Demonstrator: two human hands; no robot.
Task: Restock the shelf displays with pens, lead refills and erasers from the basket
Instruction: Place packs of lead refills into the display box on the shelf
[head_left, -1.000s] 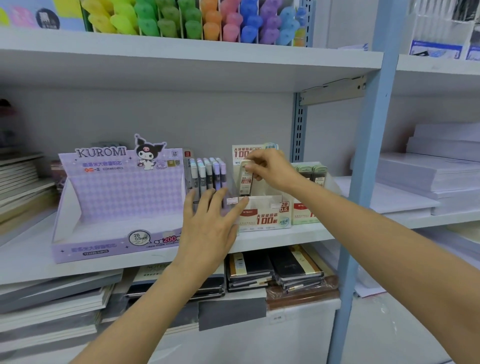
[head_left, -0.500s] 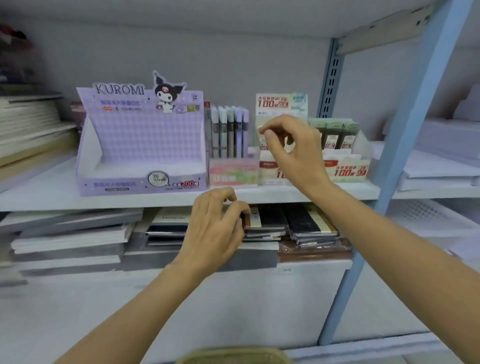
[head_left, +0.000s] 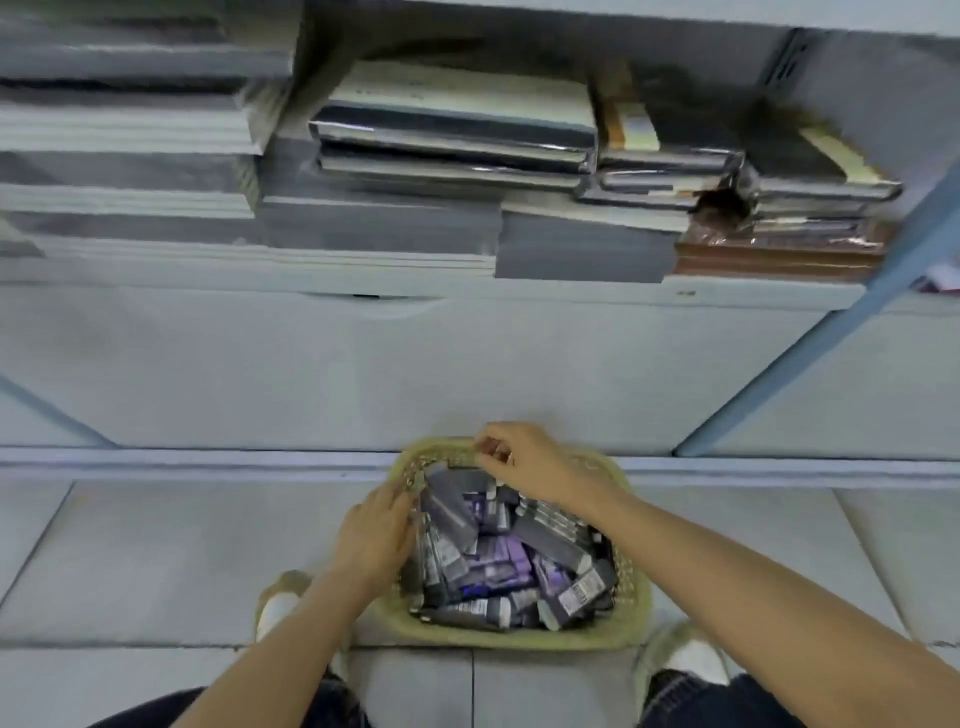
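Looking down, everything is smeared by motion. The print on the packs (head_left: 498, 551) heaped in the basket (head_left: 519, 640) is unreadable, and I cannot tell pens from refills or erasers among the grey and purple wrappers. My forearms (head_left: 753, 587) run off the bottom edge, and my 2 shoes (head_left: 685, 660) show only in part, 1 on each side of the basket. The basket sits on pale floor tiles (head_left: 156, 545) just in front of a white shelf base (head_left: 467, 364). Above that lie stacks of wrapped notebooks (head_left: 457, 135), and a blue upright (head_left: 810, 353) slants down on the right. My left hand (head_left: 379, 535) lies at the basket's left rim, fingers fairly straight and touching the packs there. My right hand (head_left: 530, 467) hangs over the far rim, well apart from the left, fingertips curled in towards the thumb; I cannot tell whether they pinch anything.
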